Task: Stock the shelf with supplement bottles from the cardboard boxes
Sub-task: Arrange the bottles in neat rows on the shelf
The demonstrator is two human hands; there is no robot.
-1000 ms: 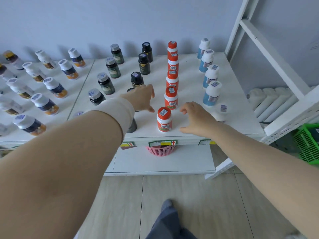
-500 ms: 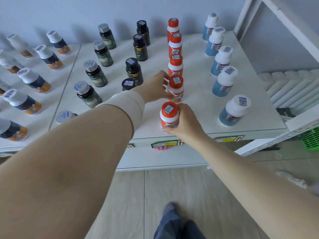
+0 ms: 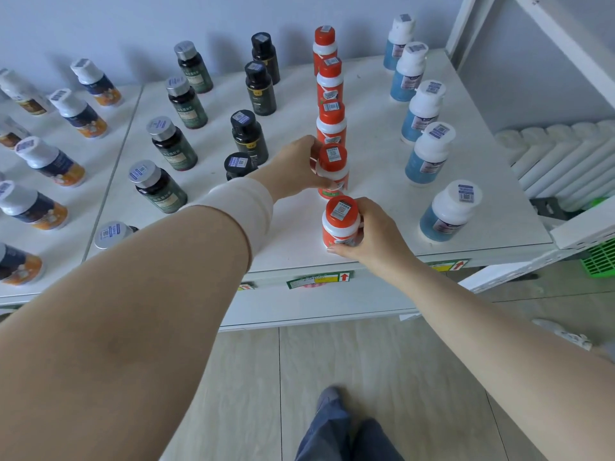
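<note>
place: shop | evidence: white display shelf (image 3: pixel 372 104), supplement bottles (image 3: pixel 427 154) in rows, price labels (image 3: pixel 319 280) on shelf edge

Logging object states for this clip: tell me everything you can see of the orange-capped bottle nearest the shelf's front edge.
The front orange-capped bottle stands upright on the white shelf near its front edge, first in a line of matching bottles. It looks plastic: a wide orange-red cap bearing a barcode sticker, a white shoulder, an orange label below. The right hand grips it, curled round its right side.
</note>
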